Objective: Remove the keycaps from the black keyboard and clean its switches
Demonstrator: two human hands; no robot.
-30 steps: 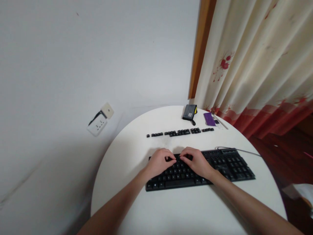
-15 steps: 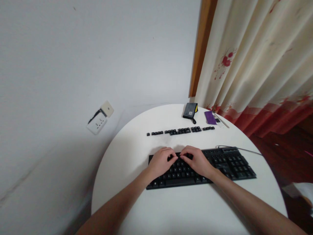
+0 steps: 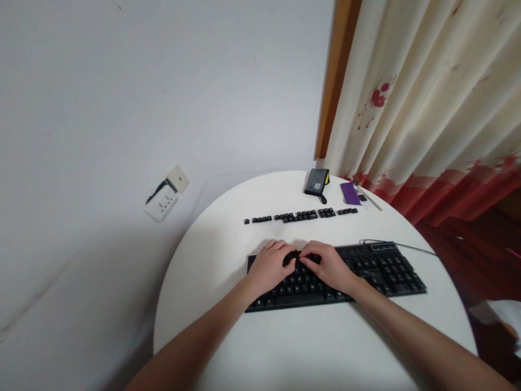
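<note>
A black keyboard lies on a round white table. Both hands sit on its left half, close together. My left hand is curled at the top key rows, its fingertips closed on a small black piece I cannot name. My right hand is curled beside it, fingertips pinched down on the keys facing the left hand; what they grip is hidden. A row of loose black keycaps lies on the table beyond the keyboard, apart from both hands.
A dark pouch with a yellow edge, a purple card and a thin pen-like stick lie at the table's far edge. The keyboard's cable runs off to the right. A wall socket is left, a curtain right.
The view has shifted slightly. My left fingertips have closed in towards the right hand, and a small black piece now shows between them. The keyboard and loose keycaps stay put.
</note>
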